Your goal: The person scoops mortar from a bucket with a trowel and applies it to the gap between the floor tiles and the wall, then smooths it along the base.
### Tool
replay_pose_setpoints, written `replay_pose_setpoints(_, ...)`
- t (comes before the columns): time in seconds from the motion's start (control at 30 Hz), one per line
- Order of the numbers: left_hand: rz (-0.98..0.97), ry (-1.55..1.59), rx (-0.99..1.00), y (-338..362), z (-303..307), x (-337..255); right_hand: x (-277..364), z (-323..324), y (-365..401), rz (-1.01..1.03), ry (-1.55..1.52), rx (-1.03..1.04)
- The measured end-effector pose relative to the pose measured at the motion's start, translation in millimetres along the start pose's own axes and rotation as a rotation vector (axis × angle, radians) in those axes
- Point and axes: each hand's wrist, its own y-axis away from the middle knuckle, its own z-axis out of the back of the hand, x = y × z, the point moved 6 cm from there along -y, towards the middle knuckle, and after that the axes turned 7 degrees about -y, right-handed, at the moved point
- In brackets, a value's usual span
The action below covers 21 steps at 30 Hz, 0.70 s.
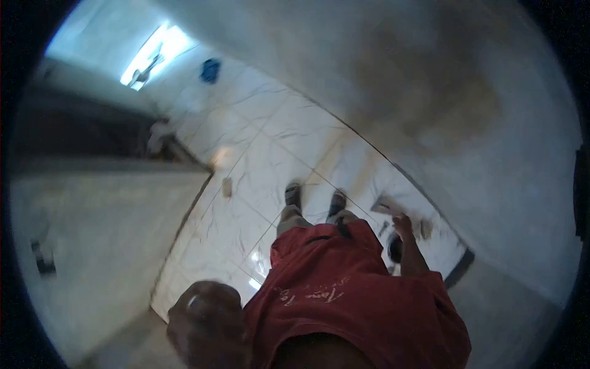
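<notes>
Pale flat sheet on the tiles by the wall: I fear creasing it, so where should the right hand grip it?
Probably its edge facing the room, pinched from above, where the right hand hovers. The pale flat sheet lies flat on the white tiled floor close to the grey wall, so the wall side looks blocked. Blur hides its thickness.

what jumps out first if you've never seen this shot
The red shirt fills the bottom middle, with two feet beyond it on the white marbled tile floor. The left hand looms blurred at the bottom left, while the right hand hangs by the wall at the right. A blue thing lies far up the floor.
</notes>
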Motion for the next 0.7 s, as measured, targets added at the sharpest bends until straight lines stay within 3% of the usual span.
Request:
replay_pose_setpoints(0.03, 0.061, -0.024, -0.006, 5, 7, 16, -3, -19, 20, 0.125, 0.094, -0.049)
replay_pose_setpoints(0.1, 0.293, -0.163, -0.009, 22, 26, 54, 32, -12, 61, -0.442, -0.335, -0.065)
replay_pose_setpoints(0.13, 0.437, -0.213, 0.050, 31, 38, 77, 41, -19, 70, -0.314, -0.191, -0.081)
replay_pose_setpoints(0.17, 0.632, -0.293, 0.315, 39, 52, 107, 38, -36, 85, -0.178, -0.136, -0.216)
replay_pose_setpoints(0.23, 1.000, -0.444, 0.628, 94, 85, 158, 99, -16, 113, -0.784, -0.848, -0.219)
replay_pose_setpoints(0.3, 1.272, -0.598, 0.989, 173, 120, 185, 99, -59, 122, -0.295, -0.049, -0.265)
replay_pose_setpoints(0.33, 1.336, -0.549, 1.136, 194, 128, 185, 110, -75, 122, -0.261, 0.186, -0.086)
replay_pose_setpoints(0.37, 1.393, -0.506, 1.281, 212, 139, 185, 107, -92, 130, -0.260, -0.076, -0.348)
replay_pose_setpoints(0.43, 1.285, -0.376, 1.390, 248, 164, 185, 156, -86, 132, -0.205, 0.071, -0.288)
replay_pose_setpoints(0.57, 1.199, -0.120, 1.401, 204, 166, 204, 178, -107, 115, -0.278, -0.061, -0.387)
replay_pose_setpoints(0.6, 1.172, -0.077, 1.402, 193, 162, 206, 185, -105, 112, -0.379, -0.110, -0.286)
replay_pose_setpoints(0.63, 1.151, -0.040, 1.401, 184, 160, 206, 195, -102, 110, -0.310, -0.085, -0.281)
replay_pose_setpoints(0.7, 1.092, 0.045, 1.399, 166, 153, 207, 211, -92, 109, -0.385, -0.055, -0.186)
